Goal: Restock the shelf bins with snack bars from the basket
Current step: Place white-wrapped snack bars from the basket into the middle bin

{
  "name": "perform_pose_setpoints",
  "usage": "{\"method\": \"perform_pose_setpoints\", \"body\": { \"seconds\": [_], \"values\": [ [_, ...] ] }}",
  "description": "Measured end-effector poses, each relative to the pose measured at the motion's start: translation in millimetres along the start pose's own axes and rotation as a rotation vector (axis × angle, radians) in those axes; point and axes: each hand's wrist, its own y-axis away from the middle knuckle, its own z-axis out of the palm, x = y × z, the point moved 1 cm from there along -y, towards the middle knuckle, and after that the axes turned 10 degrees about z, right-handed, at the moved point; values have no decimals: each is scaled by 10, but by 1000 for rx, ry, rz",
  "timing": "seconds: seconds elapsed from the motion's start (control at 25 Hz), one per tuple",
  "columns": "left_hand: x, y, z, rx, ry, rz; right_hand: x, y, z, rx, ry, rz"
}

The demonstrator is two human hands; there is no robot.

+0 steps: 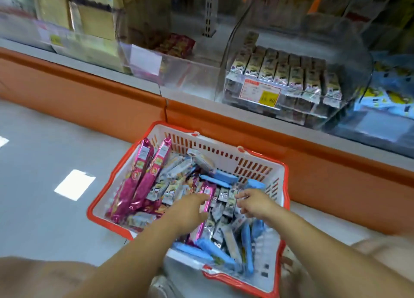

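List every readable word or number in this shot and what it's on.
"16 80" (digits soft, likely): yellow patch of the red-and-white price tag on the clear plastic shelf bin.
Rest of that tag: too small to read.
White paper label on the neighbouring clear bin: blurred.
Yellow shelf tag at far left: blurred.
Pink foil packs and silver-wrapped bars in the white-and-orange plastic basket: print unreadable.

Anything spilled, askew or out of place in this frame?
Nothing spilled or damaged. The bars in the basket lie jumbled at all angles, two long pink packs leaning on its left wall. The middle clear bin looks nearly empty beside the neatly rowed bin.
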Motion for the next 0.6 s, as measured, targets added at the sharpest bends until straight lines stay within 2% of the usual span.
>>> {"method": "perform_pose_setpoints", "body": {
  "seconds": [0.2, 0.36, 0.48, 0.6],
  "values": [
    [-199, 9, 367, -82, 53, -109, 377, -273, 550, 82, 598, -53],
    [-293, 14, 492, -96, 93, -164, 464, -312, 775, 100, 699, -21],
    [-302, 26, 511, -79, 154, -180, 434, -316, 748, 126, 628, -68],
    [-272, 16, 495, -48, 241, -196, 260, -266, 537, 31, 130, -44]
  ]
}}
